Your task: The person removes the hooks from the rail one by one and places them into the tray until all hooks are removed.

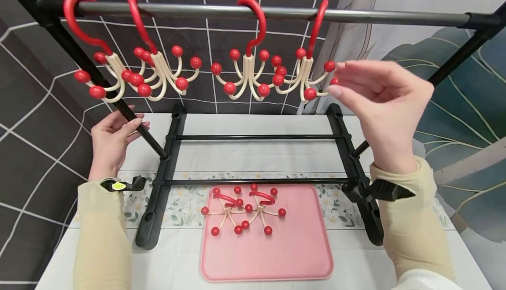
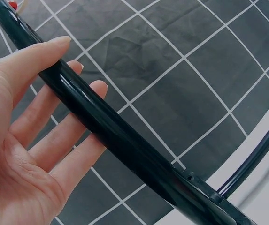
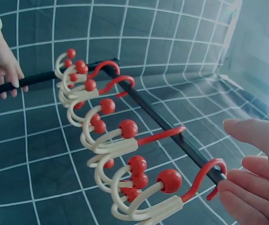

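Observation:
In the head view, my left hand [image 1: 111,140] holds the black side post [image 1: 152,141] of a rack. The left wrist view shows the thumb over this post [image 2: 120,131] and the fingers behind it. Several claw hangers, with red hooks, cream arms and red ball tips, hang from the top rail [image 1: 205,11]. Beside the rightmost hanger [image 1: 305,70] my right hand [image 1: 391,105] is raised, fingers bent and thumb apart. In the right wrist view nothing is between that hand's [image 3: 258,187] thumb and fingers; its fingertips are close to the hanger's hook [image 3: 201,178].
Two more claw hangers [image 1: 261,208] lie on a pink tray [image 1: 292,255] at the table's front. The rack's black feet [image 1: 156,206] and lower crossbars [image 1: 257,181] stand on the white table [image 1: 257,158]. A dark tiled backdrop [image 1: 221,39] is behind.

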Demonstrator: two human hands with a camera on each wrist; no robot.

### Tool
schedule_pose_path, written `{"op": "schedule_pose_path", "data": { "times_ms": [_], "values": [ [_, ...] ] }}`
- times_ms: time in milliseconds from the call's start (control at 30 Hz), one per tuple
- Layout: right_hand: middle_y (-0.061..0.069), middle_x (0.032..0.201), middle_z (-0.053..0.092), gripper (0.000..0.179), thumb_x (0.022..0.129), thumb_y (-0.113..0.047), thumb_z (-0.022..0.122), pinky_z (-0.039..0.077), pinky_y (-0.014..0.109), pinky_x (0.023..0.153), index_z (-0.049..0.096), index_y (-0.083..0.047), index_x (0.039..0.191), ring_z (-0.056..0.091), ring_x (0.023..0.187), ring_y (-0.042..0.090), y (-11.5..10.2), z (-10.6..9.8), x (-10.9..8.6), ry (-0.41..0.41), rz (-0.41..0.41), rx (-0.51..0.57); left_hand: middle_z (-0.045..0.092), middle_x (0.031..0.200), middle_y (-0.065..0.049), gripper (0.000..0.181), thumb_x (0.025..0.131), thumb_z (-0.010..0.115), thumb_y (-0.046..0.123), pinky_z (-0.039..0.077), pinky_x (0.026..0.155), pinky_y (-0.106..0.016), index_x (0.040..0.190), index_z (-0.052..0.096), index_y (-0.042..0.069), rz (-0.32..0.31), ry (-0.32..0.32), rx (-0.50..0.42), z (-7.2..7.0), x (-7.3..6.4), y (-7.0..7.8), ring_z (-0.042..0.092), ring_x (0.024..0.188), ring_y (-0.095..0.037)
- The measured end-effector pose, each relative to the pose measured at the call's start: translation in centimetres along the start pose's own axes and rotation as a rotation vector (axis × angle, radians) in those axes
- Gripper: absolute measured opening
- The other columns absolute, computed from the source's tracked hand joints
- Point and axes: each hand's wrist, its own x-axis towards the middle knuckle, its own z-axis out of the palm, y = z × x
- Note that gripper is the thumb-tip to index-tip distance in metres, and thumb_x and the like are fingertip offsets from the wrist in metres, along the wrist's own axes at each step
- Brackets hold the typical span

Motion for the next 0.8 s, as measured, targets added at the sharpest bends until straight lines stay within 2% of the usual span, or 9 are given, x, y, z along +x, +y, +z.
{"op": "schedule_pose_path", "data": {
  "times_ms": [200, 300, 433, 633, 800],
  "values": [
    [0.018, 0.105, 0.075, 0.031, 0.077, 0.004, 0.087, 0.059, 0.031, 0.087, 0.077, 0.004, 0.106, 0.074, 0.097, 0.025, 1.2, 0.6, 2.5, -0.027, -0.038, -0.204, 0.075, 0.096, -0.015, 0.035, 0.088, 0.073, -0.011, 0.061, 0.077, -0.033, 0.123, 0.065, -0.012, 0.002, 0.0, 0.01, -0.1, 0.0, -0.1, 0.076, 0.079, -0.023],
    [0.011, 0.108, 0.075, 0.032, 0.082, -0.004, 0.086, 0.058, 0.031, 0.09, 0.077, -0.003, 0.112, 0.073, 0.101, 0.022, 1.8, 0.8, 3.4, -0.077, -0.087, -0.31, 0.075, 0.096, -0.014, 0.035, 0.088, 0.074, -0.01, 0.061, 0.076, -0.032, 0.123, 0.065, -0.012, 0.0, 0.003, 0.014, -0.1, 0.1, -0.1, 0.076, 0.08, -0.023],
    [0.009, 0.109, 0.076, 0.033, 0.083, -0.007, 0.086, 0.057, 0.031, 0.091, 0.077, -0.005, 0.115, 0.073, 0.101, 0.02, 2.1, 1.3, 4.2, -0.096, -0.08, -0.321, 0.075, 0.096, -0.015, 0.036, 0.088, 0.074, -0.01, 0.061, 0.076, -0.033, 0.123, 0.065, -0.012, -0.006, 0.004, 0.006, -0.1, 0.0, -0.1, 0.076, 0.08, -0.023],
    [0.009, 0.104, 0.076, 0.029, 0.079, -0.005, 0.088, 0.058, 0.028, 0.089, 0.079, -0.004, 0.106, 0.074, 0.096, 0.017, 1.0, 3.1, 4.5, 0.005, 0.092, -0.297, 0.075, 0.097, -0.014, 0.036, 0.088, 0.075, -0.009, 0.061, 0.077, -0.032, 0.123, 0.066, -0.01, -0.017, 0.015, 0.026, -0.1, 0.0, 0.0, 0.076, 0.079, -0.023],
    [0.007, 0.101, 0.077, 0.024, 0.081, -0.007, 0.088, 0.057, 0.028, 0.09, 0.08, -0.005, 0.103, 0.074, 0.093, 0.015, 1.4, 3.6, 4.6, 0.012, 0.092, -0.318, 0.075, 0.097, -0.014, 0.037, 0.087, 0.075, -0.008, 0.061, 0.077, -0.032, 0.123, 0.066, -0.01, -0.022, 0.016, 0.028, -0.1, 0.0, 0.0, 0.076, 0.079, -0.023]
  ]
}}
